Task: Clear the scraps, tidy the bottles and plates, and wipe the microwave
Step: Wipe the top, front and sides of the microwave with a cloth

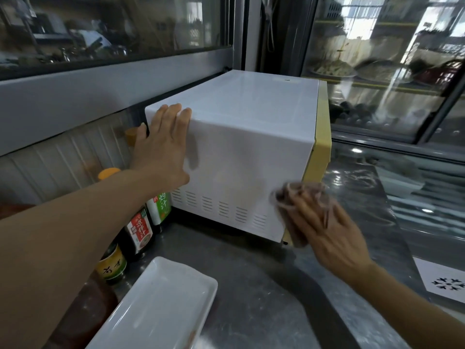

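Observation:
A white microwave (239, 137) with a yellow front stands on the steel counter, its vented side facing me. My left hand (163, 147) lies flat against that side near the rear top corner, fingers straight. My right hand (324, 233) presses a brownish cloth (294, 205) against the lower front corner of the same side; the hand and cloth are blurred. Several sauce bottles (141, 230) stand in a row left of the microwave, partly behind my left forearm. A white rectangular plate (161, 306) lies on the counter in front.
The steel counter (251, 285) runs along a ribbed wall under a window. A glass display case (377, 71) with dishes of food stands behind and to the right of the microwave. A white card with a black snowflake pattern (442, 280) lies at the right edge.

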